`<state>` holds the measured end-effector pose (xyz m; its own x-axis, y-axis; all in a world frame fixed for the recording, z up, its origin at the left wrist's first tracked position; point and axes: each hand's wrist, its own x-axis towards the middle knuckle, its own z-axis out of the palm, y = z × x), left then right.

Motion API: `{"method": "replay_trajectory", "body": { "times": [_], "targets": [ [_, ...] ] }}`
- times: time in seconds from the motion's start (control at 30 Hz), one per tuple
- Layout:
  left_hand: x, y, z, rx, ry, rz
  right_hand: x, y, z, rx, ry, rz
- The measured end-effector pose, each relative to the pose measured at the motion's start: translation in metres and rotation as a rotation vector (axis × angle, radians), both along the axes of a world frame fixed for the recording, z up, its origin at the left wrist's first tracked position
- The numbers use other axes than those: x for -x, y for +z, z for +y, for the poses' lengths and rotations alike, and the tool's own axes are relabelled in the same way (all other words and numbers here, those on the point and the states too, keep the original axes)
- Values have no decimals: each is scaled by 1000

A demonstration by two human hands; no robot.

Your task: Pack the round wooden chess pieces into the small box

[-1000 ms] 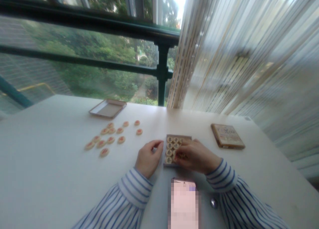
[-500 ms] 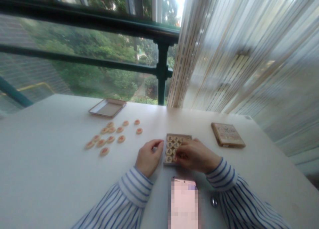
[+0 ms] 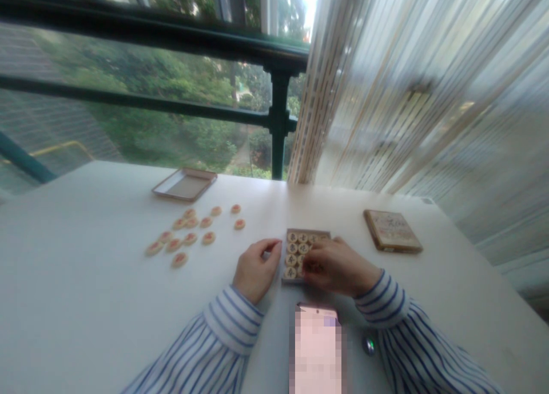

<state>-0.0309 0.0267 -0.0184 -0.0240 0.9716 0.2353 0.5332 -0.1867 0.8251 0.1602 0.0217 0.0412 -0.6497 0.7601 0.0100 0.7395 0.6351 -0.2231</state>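
A shallow box on the white table holds round wooden pieces with black characters, set in rows. My right hand lies over the box's right part, fingers bent down onto the pieces; what its fingertips hold, if anything, is hidden. Just left of the box, my left hand rests on the table with its fingers curled and pressed together; I cannot make out anything in it. Several round pieces with red characters lie loose on the table to the left, some of them touching.
An open tray stands at the back left. To the right lies a flat closed box. A phone is at the near edge, with a small shiny object beside it. Railing and curtain stand behind the table.
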Motion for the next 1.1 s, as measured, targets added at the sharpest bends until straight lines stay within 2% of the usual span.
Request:
{"method": "replay_trajectory", "body": {
  "times": [1.1],
  "targets": [
    [0,-1,0,2,-2,16,0,2,-1,21,-11,-24]
  ]
}}
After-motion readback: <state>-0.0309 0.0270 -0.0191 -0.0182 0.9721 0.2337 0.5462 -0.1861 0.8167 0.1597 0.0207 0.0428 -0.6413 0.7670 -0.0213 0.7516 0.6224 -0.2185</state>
